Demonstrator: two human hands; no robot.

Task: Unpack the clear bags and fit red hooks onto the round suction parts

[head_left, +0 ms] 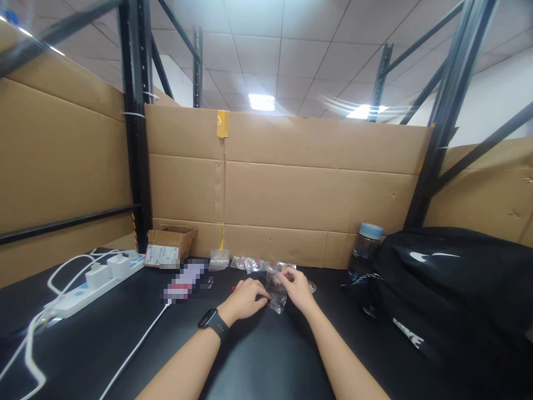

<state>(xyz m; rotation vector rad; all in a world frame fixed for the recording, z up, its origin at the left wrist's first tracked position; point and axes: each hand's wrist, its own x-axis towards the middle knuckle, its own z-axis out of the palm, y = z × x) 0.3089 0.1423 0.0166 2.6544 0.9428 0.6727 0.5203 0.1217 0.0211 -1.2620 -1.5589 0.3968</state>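
Note:
A small clear plastic bag [277, 300] with something red in it lies crumpled between my hands on the black table. My right hand [297, 288] pinches its upper part between thumb and fingertips. From the other side, my left hand [245, 300], with a black watch on the wrist, is closed at the bag's left edge; its fingertips are partly hidden. A bit of red shows just behind the left knuckles. Beyond both hands, several small clear packets [252, 264] with red bits lie in a row by the cardboard wall.
Left of my hands are a clear plastic box [219, 259], a pixelated phone [186, 280] on a white cable, an open carton [170, 247] and a white power strip [95, 286]. A blue-lidded bottle [365, 250] and a black bag [453, 294] stand right.

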